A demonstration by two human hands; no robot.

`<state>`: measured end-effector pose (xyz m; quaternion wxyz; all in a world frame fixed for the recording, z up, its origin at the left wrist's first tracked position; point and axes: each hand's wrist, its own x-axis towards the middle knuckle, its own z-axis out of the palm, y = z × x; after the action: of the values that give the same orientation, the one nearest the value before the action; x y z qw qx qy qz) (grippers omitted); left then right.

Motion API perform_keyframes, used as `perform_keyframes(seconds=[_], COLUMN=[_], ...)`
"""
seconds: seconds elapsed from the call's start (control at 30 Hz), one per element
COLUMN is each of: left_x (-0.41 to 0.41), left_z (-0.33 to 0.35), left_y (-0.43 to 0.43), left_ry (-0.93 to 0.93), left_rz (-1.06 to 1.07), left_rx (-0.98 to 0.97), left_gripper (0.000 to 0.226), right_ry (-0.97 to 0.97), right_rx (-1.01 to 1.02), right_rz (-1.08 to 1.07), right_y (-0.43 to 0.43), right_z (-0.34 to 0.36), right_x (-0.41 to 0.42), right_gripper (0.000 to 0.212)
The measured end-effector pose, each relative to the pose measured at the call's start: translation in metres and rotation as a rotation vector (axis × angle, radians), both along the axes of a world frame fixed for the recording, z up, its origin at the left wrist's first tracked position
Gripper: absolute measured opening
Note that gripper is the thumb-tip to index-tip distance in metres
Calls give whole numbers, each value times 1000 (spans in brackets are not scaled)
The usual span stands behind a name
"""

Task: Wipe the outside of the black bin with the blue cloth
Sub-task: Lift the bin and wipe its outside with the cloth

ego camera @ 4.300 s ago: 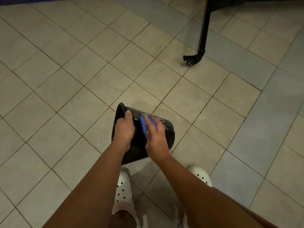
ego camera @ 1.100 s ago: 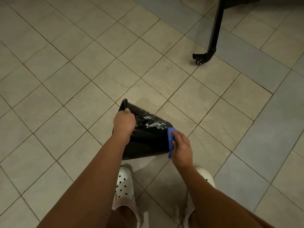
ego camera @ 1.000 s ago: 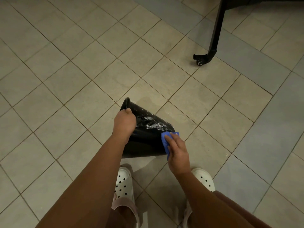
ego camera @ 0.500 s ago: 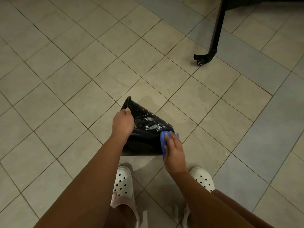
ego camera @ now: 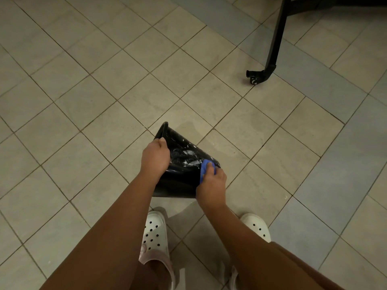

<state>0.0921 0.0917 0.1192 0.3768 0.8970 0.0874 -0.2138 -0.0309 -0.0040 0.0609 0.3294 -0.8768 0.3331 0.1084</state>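
Observation:
The black bin (ego camera: 181, 178) is held tipped on its side above the tiled floor, its open rim pointing up and left. White streaks show on its upper side. My left hand (ego camera: 155, 158) grips the rim, fingers curled over the edge. My right hand (ego camera: 211, 186) holds the bunched blue cloth (ego camera: 206, 168) and presses it against the bin's outer wall near the base end. Part of the cloth is hidden under my fingers.
My two feet in white perforated clogs (ego camera: 155, 233) stand just below the bin. A black metal leg with a caster foot (ego camera: 258, 75) stands at the upper right. Beige and grey floor tiles (ego camera: 104, 91) spread around on all sides.
Over the last second my right hand with the cloth has slid slightly up and left along the bin's base end. My left hand keeps its grip on the rim.

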Motion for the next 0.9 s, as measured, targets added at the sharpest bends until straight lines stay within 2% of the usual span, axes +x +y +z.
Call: perform_keyframes(seconds=[0.1, 0.2, 0.27, 0.33, 0.47, 0.63, 0.7, 0.8, 0.9], left_x=[1, 1, 0, -1, -6, -3, -4, -5, -6], left_z=[-2, -2, -3, -3, -9, -15, -12, -8, -3], left_y=[7, 11, 12, 10, 8, 18, 15, 10, 8], left_ry=[-8, -4, -6, 1, 38, 116, 113, 60, 31], left_rz=[-51, -65, -69, -74, -87, 5, 32, 14, -4], left_rx=[17, -17, -16, -7, 48, -61, -109, -127, -143], left_gripper=[37, 37, 38, 38, 38, 37, 38, 39, 38], right_ry=[-109, -143, -69, 38, 122, -183, -214, -187, -109], right_rx=[-22, 19, 106, 156, 11, -30, -35, 49, 113], right_rz=[111, 222, 173, 92, -8, 152, 208, 22, -139], right_y=[-3, -27, -38, -42, -21, -5, -17, -32, -34], right_z=[-1, -9, -9, -8, -6, -12, -13, -16, -22], right_x=[2, 7, 11, 12, 2, -1, -1, -5, -12], right_gripper=[67, 53, 47, 55, 61, 63, 65, 48, 44])
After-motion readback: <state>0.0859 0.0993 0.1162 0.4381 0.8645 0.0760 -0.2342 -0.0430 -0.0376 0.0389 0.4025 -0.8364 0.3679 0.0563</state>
